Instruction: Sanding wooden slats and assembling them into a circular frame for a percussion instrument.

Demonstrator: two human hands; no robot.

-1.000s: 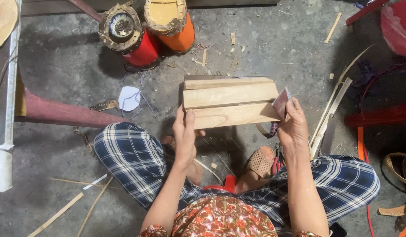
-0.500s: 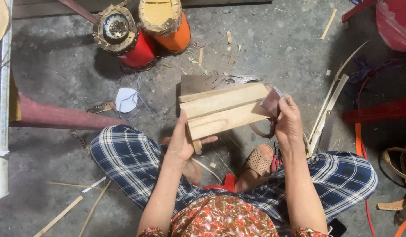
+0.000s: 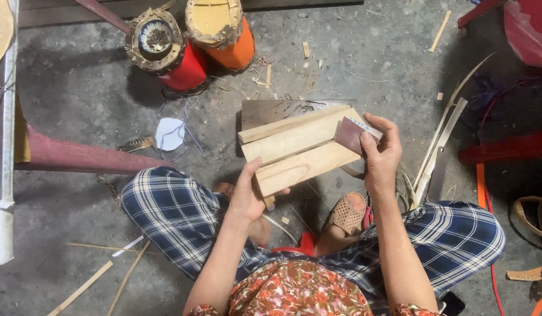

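Wooden piece [image 3: 297,149] tilted further, sandpaper [image 3: 348,134] perhaps.

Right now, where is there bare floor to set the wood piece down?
Bare floor lies left of the red can, above the maroon bar; more right of the orange can. The right side is crowded with strips. Left hand holds the wood piece; right hand holds sandpaper.
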